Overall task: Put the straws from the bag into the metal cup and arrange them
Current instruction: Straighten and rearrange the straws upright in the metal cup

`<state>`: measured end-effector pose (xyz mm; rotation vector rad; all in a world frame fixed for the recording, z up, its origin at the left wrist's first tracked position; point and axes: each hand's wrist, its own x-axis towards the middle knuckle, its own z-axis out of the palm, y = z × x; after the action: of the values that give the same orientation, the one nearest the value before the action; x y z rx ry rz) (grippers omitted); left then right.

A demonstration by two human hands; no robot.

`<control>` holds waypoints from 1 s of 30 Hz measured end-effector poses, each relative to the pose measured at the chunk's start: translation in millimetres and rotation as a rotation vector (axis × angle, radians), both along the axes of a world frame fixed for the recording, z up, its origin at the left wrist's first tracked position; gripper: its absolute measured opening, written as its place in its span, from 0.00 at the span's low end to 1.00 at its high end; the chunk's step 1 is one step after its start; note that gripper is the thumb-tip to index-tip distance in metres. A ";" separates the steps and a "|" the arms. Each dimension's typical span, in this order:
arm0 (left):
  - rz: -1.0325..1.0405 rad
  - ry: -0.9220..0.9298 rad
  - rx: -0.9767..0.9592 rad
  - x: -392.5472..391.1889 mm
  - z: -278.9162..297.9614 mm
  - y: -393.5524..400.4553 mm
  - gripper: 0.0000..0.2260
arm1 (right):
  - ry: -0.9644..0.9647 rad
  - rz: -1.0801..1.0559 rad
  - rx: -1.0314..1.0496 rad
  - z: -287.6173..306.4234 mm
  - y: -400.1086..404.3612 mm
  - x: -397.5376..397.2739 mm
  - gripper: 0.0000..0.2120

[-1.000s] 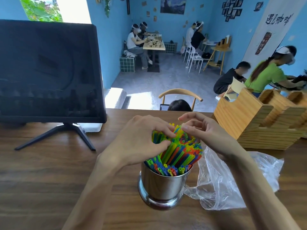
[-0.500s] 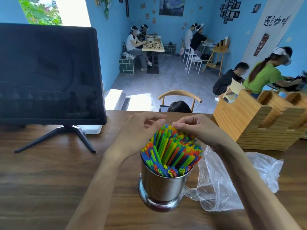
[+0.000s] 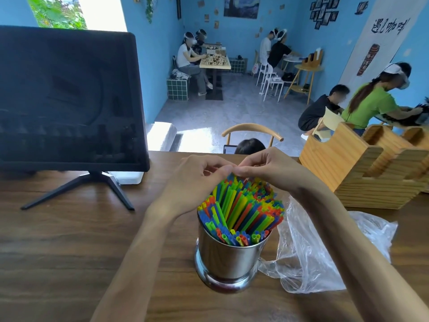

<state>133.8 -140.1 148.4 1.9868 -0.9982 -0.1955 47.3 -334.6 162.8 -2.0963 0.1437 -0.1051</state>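
Note:
A shiny metal cup (image 3: pixel 226 259) stands on the wooden table (image 3: pixel 69 240), packed with a bundle of coloured straws (image 3: pixel 243 210) that lean away from me. My left hand (image 3: pixel 195 182) and my right hand (image 3: pixel 271 168) curve around the far tips of the straws, fingertips meeting above the back of the bundle. Both hands have curled fingers touching the straw tips; whether either pinches a straw is hidden. A crumpled clear plastic bag (image 3: pixel 325 256) lies flat on the table right of the cup, partly under my right forearm.
A black monitor (image 3: pixel 67 101) on a stand fills the left rear of the table. A wooden slotted holder (image 3: pixel 362 168) sits at the right rear. Beyond the table edge are a chair back (image 3: pixel 253 131) and several seated people in a blue room.
Both hands moved from the top of the bundle to its far side, and their fingertips came together. The straws now show more openly and lean farther back.

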 end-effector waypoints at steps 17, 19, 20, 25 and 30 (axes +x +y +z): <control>-0.052 0.101 -0.456 -6.4 33.3 -13.9 0.03 | -0.684 -0.125 0.055 46.5 24.2 -9.4 0.08; -0.028 0.153 -0.641 -7.5 41.2 -12.4 0.04 | -0.552 -0.059 0.040 39.5 17.4 -11.0 0.14; -0.023 0.182 -0.731 -7.8 45.0 -11.6 0.06 | -0.464 -0.008 0.041 34.2 15.8 -12.1 0.17; 0.007 0.315 -0.970 -7.1 48.9 -9.4 0.09 | -0.404 0.069 0.108 10.5 11.0 -23.7 0.08; 0.042 0.415 -0.994 -9.6 35.7 -8.6 0.10 | -0.560 -0.063 0.452 11.8 1.6 -38.5 0.10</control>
<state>124.2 -148.7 184.2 0.9967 -0.5913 -0.0569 8.8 -333.0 174.6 -1.5463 -0.1001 -0.6308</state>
